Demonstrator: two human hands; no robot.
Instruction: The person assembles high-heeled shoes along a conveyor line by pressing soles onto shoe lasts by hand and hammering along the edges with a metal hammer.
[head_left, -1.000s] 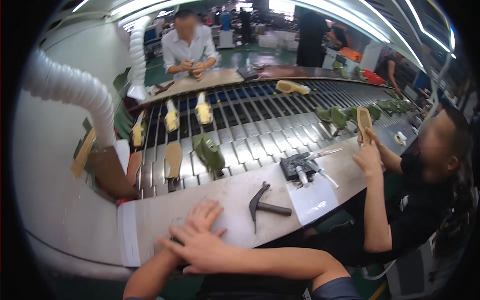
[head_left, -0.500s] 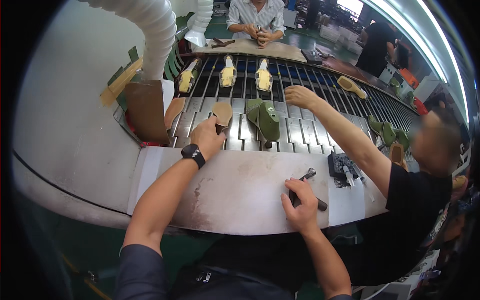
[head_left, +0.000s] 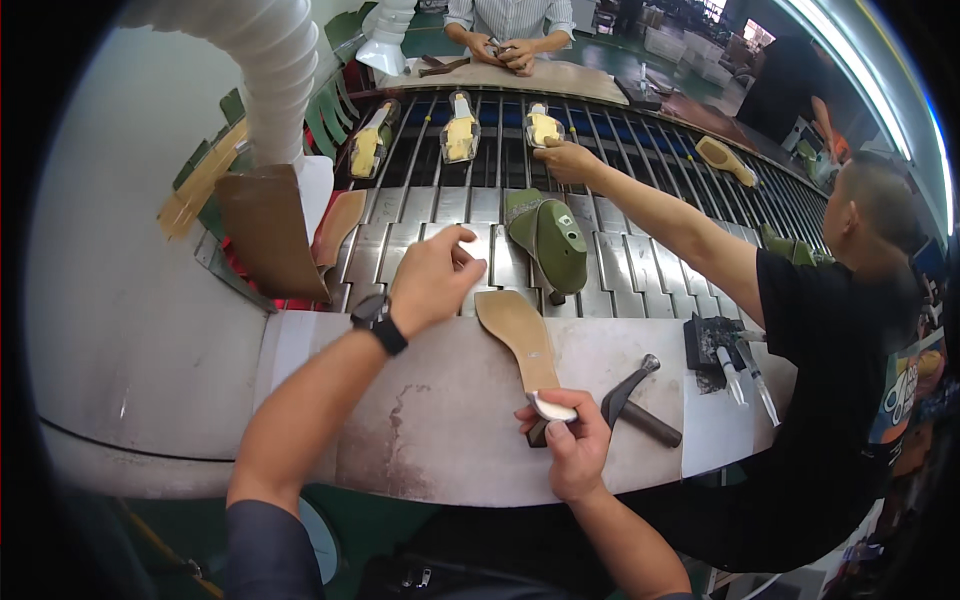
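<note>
Pale and stained, a table [head_left: 440, 420] runs beneath both hands, bordering a conveyor [head_left: 400, 232] of metal slats and rollers. At its near edge, the fingers of the right hand [head_left: 578, 455] pinch the narrow end of a tan shoe sole [head_left: 515, 332], thumb on the near side; a whitish patch shows at the grip. From these fingers the sole slants forward and left, its broad end reaching toward the conveyor; whether it touches the table, I cannot tell. The fingers of the left hand [head_left: 432, 282], forward and left of that grip, are loosely curved, thumb and forefinger parted; the hand is over the border of table and conveyor, a dark watch [head_left: 380, 322] on its wrist.

Just right of the right fingers lies a hammer [head_left: 648, 422], and beyond it a dark block [head_left: 706, 345] with pen-like tools [head_left: 732, 374] beside a white sheet [head_left: 708, 430]. Right of the left fingertips, a green heeled shoe [head_left: 560, 250] lies tipped on the slats; left of them is another tan sole [head_left: 343, 218] by a brown board [head_left: 272, 230]. Farther ahead, three yellow-covered shoe forms [head_left: 460, 135] stand in a row, a co-worker's hand [head_left: 572, 162] at the rightmost.
</note>
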